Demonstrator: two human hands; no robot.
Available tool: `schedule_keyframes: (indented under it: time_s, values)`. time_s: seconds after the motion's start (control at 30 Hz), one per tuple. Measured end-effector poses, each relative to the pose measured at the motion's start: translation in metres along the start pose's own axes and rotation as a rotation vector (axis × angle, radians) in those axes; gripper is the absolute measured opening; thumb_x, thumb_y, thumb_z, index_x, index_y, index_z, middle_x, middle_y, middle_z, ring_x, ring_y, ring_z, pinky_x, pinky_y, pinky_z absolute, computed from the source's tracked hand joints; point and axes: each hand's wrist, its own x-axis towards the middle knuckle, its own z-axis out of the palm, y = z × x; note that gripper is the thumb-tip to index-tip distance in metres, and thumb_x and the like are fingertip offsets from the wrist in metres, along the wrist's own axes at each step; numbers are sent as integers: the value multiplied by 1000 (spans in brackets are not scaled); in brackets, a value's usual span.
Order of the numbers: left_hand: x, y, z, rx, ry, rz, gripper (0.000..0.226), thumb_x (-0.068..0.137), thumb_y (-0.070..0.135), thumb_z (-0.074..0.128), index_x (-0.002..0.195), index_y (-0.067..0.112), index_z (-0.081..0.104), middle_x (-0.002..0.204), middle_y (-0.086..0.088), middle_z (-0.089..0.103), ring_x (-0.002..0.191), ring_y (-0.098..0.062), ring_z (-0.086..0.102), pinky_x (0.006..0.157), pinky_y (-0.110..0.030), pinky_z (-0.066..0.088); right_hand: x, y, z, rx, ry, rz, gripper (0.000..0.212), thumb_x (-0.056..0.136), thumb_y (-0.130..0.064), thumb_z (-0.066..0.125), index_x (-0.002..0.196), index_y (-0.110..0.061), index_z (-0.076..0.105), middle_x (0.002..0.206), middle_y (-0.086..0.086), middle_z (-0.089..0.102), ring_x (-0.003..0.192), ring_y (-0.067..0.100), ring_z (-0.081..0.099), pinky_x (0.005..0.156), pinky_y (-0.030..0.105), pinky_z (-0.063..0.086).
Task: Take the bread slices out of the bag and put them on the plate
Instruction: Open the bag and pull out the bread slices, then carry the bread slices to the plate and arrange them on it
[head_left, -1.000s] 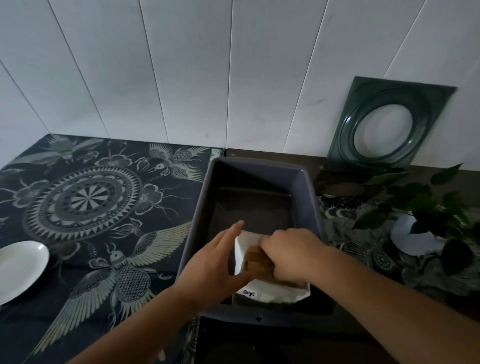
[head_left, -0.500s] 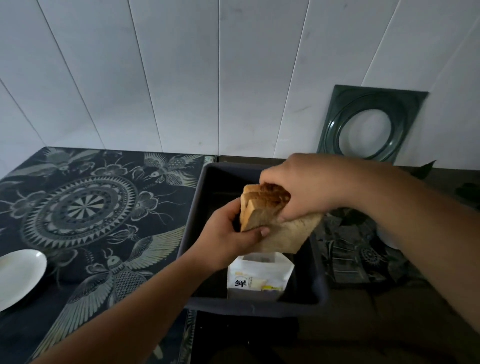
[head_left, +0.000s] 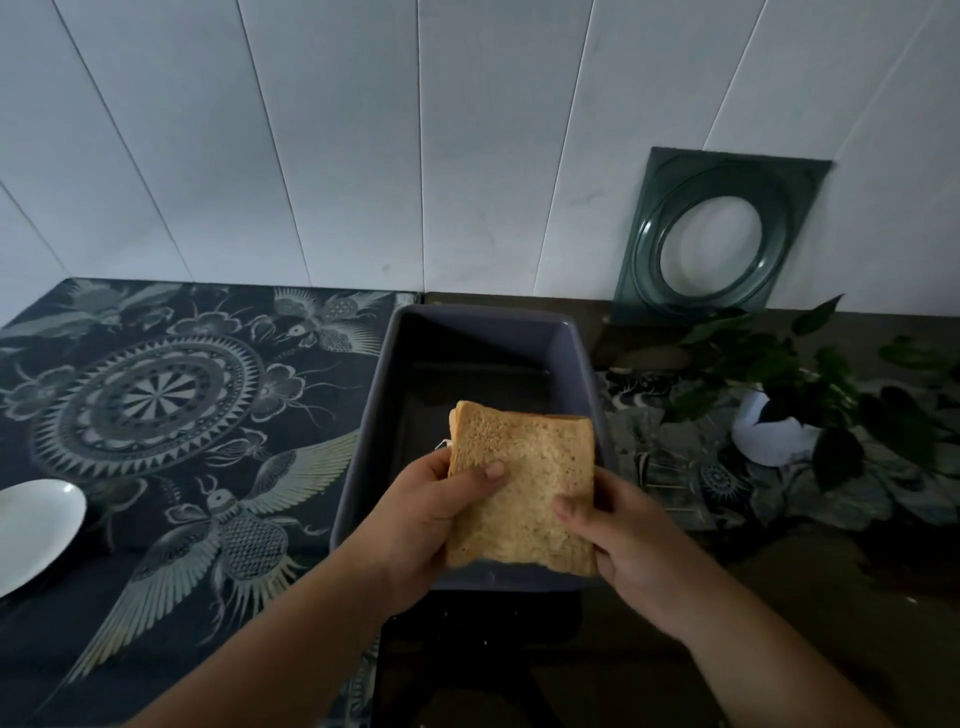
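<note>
A stack of brown bread slices is held flat, face up, above the near end of a dark grey bin. My left hand grips the stack's left edge with the thumb on top. My right hand holds its right edge. The white bread bag is almost wholly hidden under the slices; only a tiny white sliver shows at their left. The white plate lies at the far left edge of the table, partly cut off by the frame.
A dark patterned cloth covers the table's left part between bin and plate. A potted plant in a white pot stands right of the bin. A green square glass dish leans on the white panelled wall.
The slices came up out of the bag and were turned from upright to flat. My right hand shifted from the top of the stack to its right edge. The bag is now hidden beneath.
</note>
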Motion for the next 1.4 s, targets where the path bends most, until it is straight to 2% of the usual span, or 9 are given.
schedule_keyframes:
  time_s: [0.13,0.27,0.4,0.63,0.73,0.8,1.1,1.27,1.4]
  values:
    - [-13,-21,-4,76,43,-46,53,80,31,79,123,6,61,120,-18,69,111,-36,65,94,-51,53,-8,13,-3,38,31,20,47,69,-41,85,113,-35,69,121,3,73,112,24,69,92,47,55]
    - [-28,-43,-3,-21,164,-62,60,71,32,85,122,11,62,120,-16,69,111,-35,66,85,-45,57,-11,26,-8,114,63,81,57,69,-27,83,120,-13,64,114,13,75,107,30,71,88,47,56]
    - [-47,-62,7,-83,201,-68,59,61,27,91,115,21,68,121,-17,68,111,-37,65,87,-47,55,-16,33,-14,96,4,132,63,60,-34,88,116,-15,64,110,11,76,103,29,72,80,41,60]
    - [-75,-82,27,-96,329,24,58,68,4,82,122,14,63,121,-24,65,111,-46,62,100,-64,44,-20,29,-30,-43,-287,175,67,56,-49,92,115,-36,64,116,-3,75,107,17,71,81,30,59]
    - [-95,-93,30,-140,401,68,49,70,3,81,115,15,67,113,-21,69,97,-41,68,77,-49,61,-18,27,-26,-143,-406,163,75,58,-42,92,124,-32,58,119,-2,73,111,16,68,95,39,55]
    - [-113,-104,31,-160,470,103,50,69,5,83,115,13,67,108,-19,70,90,-34,70,65,-38,62,-15,30,-17,-169,-474,154,75,59,-34,92,126,-27,58,119,2,73,112,20,68,98,45,53]
    - [-226,-173,53,-220,875,191,73,63,20,92,127,29,59,110,-12,73,96,-26,69,72,-32,57,-21,71,69,-255,-897,340,67,57,-24,92,116,-26,60,105,2,78,99,25,74,75,35,62]
    - [-281,-195,72,-269,1065,221,72,61,15,91,120,41,60,92,-3,75,81,-22,64,69,-35,49,-46,79,124,-444,-1095,369,79,58,-28,91,128,-18,55,120,12,72,110,29,69,98,53,53]
    - [-312,-208,74,-292,1183,259,67,68,11,86,120,44,60,89,-2,76,84,-25,64,76,-43,49,-57,84,163,-551,-1304,416,75,61,-21,92,122,-33,50,125,5,68,109,18,69,90,34,58]
